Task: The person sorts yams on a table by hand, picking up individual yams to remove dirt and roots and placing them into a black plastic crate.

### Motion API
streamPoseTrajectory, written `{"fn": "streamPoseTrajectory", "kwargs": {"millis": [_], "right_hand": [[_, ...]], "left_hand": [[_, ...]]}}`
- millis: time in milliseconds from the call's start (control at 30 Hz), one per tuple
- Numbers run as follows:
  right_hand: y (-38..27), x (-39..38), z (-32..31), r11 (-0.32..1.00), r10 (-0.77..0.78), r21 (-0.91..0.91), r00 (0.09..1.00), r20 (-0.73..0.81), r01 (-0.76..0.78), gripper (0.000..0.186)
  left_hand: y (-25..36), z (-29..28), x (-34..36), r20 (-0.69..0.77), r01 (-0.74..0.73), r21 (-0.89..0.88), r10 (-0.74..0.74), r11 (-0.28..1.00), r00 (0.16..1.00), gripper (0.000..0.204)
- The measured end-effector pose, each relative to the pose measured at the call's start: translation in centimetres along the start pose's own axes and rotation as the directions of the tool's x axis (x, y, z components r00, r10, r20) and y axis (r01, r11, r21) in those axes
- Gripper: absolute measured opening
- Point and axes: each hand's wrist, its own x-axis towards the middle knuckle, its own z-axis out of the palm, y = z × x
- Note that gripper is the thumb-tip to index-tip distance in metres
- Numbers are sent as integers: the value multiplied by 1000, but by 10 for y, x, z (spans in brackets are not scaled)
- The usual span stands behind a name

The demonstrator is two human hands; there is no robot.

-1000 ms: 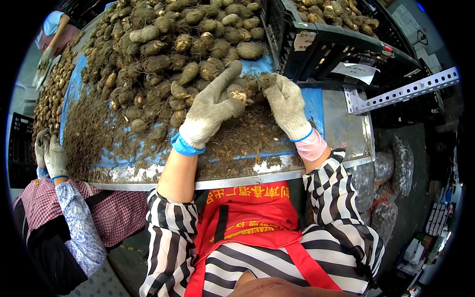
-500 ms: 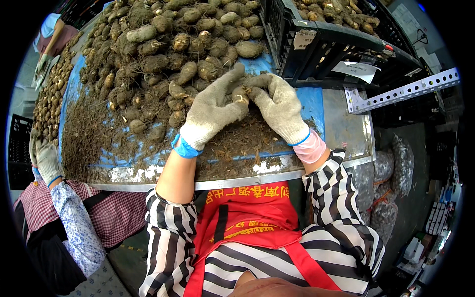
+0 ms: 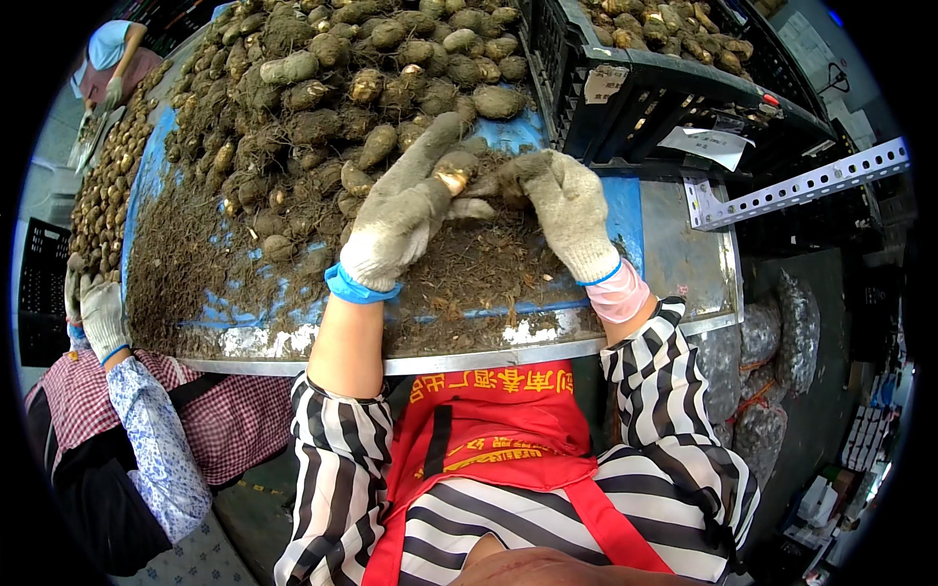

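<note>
My left hand, in a soiled white knit glove with a blue cuff, is closed round a small taro. The taro's pale cut-looking end shows between thumb and fingers. Close to its right, my right hand wears a matching dirty glove. Its fingertips are pinched together over dark root fibres, and what they hold, if anything, is hidden. Behind both hands rises a large heap of hairy, soil-covered taros. Loose soil and root scraps lie under my hands on the blue-sheeted table.
A black crate of taros stands at the back right, beside a perforated metal bar. At left, a co-worker's gloved hand is near rows of cleaner taros; another person works farther back. Filled clear bags sit below right.
My hands have moved apart slightly. The taro has shifted left with my left hand and its pale end now shows more. My right hand has moved a little right.
</note>
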Motion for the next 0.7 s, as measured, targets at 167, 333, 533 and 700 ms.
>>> {"fn": "streamPoseTrajectory", "kwargs": {"millis": [167, 333, 533, 700], "right_hand": [[-20, -1, 3, 987, 52, 152, 998, 24, -55, 23], [-24, -2, 10, 953, -166, 247, 984, -71, 179, 29], [-18, 0, 3, 959, -272, -79, 962, 35, 274, 23], [-3, 0, 9, 983, -182, -34, 981, -72, 180, 12]], "left_hand": [[-10, -23, 0, 129, 64, -326, -23, 943, 991, 70], [-14, -16, -2, 109, 86, -470, -39, 878, 993, 67], [-16, -10, -1, 32, 178, 4, -178, 984, 984, 60], [-14, -1, 0, -64, 171, 182, -162, 968, 985, 53]]}}
